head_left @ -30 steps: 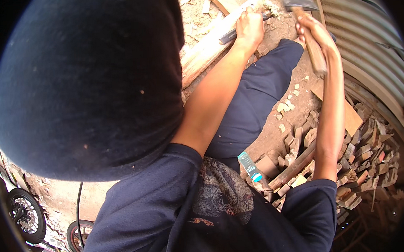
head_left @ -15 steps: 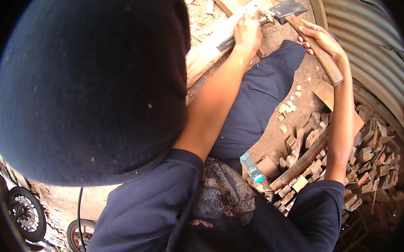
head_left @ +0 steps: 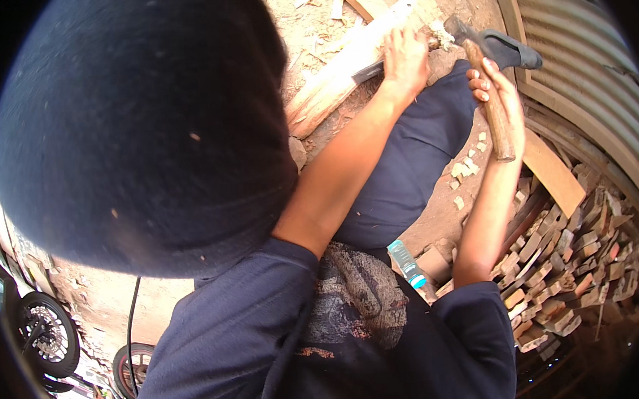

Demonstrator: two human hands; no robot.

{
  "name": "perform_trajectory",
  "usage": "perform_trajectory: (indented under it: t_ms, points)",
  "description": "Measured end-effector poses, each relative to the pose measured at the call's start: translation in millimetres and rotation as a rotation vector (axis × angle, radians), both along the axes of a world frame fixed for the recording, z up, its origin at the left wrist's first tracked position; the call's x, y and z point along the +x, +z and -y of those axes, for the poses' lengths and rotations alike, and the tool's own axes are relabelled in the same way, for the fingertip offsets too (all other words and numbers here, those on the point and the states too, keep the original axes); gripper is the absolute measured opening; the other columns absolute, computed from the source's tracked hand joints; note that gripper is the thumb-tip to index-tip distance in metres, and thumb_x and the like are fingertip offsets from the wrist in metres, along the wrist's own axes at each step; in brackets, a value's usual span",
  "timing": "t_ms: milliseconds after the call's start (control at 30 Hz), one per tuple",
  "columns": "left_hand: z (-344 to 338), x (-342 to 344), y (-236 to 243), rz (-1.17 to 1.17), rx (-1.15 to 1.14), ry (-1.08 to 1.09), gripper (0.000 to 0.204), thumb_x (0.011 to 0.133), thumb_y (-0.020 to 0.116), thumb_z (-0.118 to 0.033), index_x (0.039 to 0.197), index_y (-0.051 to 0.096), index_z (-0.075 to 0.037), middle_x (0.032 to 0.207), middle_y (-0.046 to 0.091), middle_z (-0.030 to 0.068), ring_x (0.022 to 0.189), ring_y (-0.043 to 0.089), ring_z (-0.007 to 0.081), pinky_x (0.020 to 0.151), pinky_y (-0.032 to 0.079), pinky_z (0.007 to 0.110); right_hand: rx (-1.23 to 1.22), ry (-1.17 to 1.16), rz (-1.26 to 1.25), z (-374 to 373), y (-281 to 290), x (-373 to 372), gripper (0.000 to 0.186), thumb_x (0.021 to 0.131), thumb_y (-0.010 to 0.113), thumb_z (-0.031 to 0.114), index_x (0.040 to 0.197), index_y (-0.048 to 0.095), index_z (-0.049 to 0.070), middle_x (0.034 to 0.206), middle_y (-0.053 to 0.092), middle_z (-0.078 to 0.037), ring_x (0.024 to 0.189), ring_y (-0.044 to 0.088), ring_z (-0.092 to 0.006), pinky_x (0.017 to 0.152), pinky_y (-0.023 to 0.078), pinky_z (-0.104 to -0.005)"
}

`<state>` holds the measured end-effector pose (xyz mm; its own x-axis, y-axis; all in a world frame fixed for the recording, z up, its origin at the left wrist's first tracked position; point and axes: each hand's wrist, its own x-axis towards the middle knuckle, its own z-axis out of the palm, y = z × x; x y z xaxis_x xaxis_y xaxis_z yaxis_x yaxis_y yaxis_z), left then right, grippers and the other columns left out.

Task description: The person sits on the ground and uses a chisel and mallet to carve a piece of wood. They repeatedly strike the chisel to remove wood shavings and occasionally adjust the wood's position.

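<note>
My left hand (head_left: 406, 59) is closed round a chisel (head_left: 368, 72), its dark flat blade lying along a pale, stripped log (head_left: 328, 91). Beyond my fingers, the chisel's other end is frayed and splayed (head_left: 441, 35). My right hand (head_left: 495, 82) is wrapped around the wooden handle of a hatchet (head_left: 501, 128). Its dark metal head (head_left: 461, 29) is right by the frayed end; whether they touch I cannot tell. Under my forearms stretches my leg in dark trousers (head_left: 418, 144), with a dark shoe (head_left: 512, 51) beyond the hatchet.
Cut wood pieces (head_left: 555, 274) are heaped at the lower right, near a flat board (head_left: 555, 173). A corrugated metal wall (head_left: 579, 48) bounds the right. Pale chips (head_left: 466, 167) and a blue-labelled bottle (head_left: 407, 265) lie nearby. A large dark rounded shape (head_left: 135, 137) blocks the upper left; wheels (head_left: 48, 333) stand lower left.
The hatchet has swung left and its handle stands more upright, its head now close to the chisel's frayed end. My right forearm moved inward; my left hand keeps its grip.
</note>
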<state>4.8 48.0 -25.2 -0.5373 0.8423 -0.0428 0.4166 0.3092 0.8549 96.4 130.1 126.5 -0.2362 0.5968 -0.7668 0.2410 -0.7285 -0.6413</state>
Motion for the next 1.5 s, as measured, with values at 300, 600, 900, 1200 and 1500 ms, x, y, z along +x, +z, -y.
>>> perform_trajectory:
  t_ms: [300, 600, 900, 1200, 1500]
  points:
    - [-18.3, -49.4, -5.6, -0.054, 0.262, 0.34, 0.032, 0.081, 0.064, -0.014, 0.103, 0.057, 0.008, 0.093, 0.061, 0.0259, 0.092, 0.059, 0.0401, 0.084, 0.046, 0.044, -0.159, -0.278, -0.203, 100.8, -87.3, 53.7, 0.021, 0.089, 0.059, 0.01, 0.104, 0.05, -0.002, 0.078, 0.051, -0.003, 0.061, 0.049, -0.0065, 0.051, 0.041, -0.0182]
    - [47.1, -110.3, -25.0, 0.293, -0.523, -0.326, 0.037, 0.07, 0.081, -0.034, 0.085, 0.072, -0.002, 0.077, 0.07, 0.0091, 0.065, 0.063, 0.0157, 0.065, 0.051, 0.03, -0.052, 0.03, 0.094, 116.4, -151.9, 45.2, 0.024, 0.084, 0.057, 0.007, 0.097, 0.055, -0.013, 0.076, 0.061, -0.015, 0.062, 0.061, -0.0229, 0.057, 0.051, -0.0357]
    - [72.4, -70.8, -7.1, -0.132, -0.393, -0.422, 0.03, 0.072, 0.078, -0.027, 0.086, 0.071, -0.001, 0.075, 0.069, 0.0155, 0.067, 0.067, 0.0237, 0.068, 0.052, 0.035, -0.143, -0.145, -0.068, 110.6, -165.6, 43.3, 0.009, 0.085, 0.052, 0.002, 0.092, 0.05, -0.004, 0.074, 0.056, -0.013, 0.061, 0.06, -0.024, 0.059, 0.056, -0.0387]
    - [74.3, -61.0, -12.3, -0.384, -0.411, -0.438, 0.038, 0.073, 0.076, -0.029, 0.085, 0.068, 0.005, 0.074, 0.066, 0.0227, 0.07, 0.067, 0.0319, 0.068, 0.051, 0.039, -0.166, -0.241, -0.092, 110.6, -170.1, 37.7, 0.004, 0.08, 0.046, -0.001, 0.081, 0.05, -0.002, 0.066, 0.053, -0.011, 0.055, 0.057, -0.0236, 0.054, 0.054, -0.0393]
    - [67.9, -70.7, -17.9, -0.196, -0.492, -0.463, 0.034, 0.072, 0.073, -0.031, 0.073, 0.067, 0.003, 0.062, 0.063, 0.0159, 0.057, 0.063, 0.0231, 0.061, 0.05, 0.037, -0.091, -0.185, -0.065, 110.9, -178.2, 39.9, 0.016, 0.075, 0.042, -0.003, 0.086, 0.051, -0.01, 0.069, 0.055, -0.015, 0.053, 0.057, -0.0253, 0.05, 0.05, -0.0398]
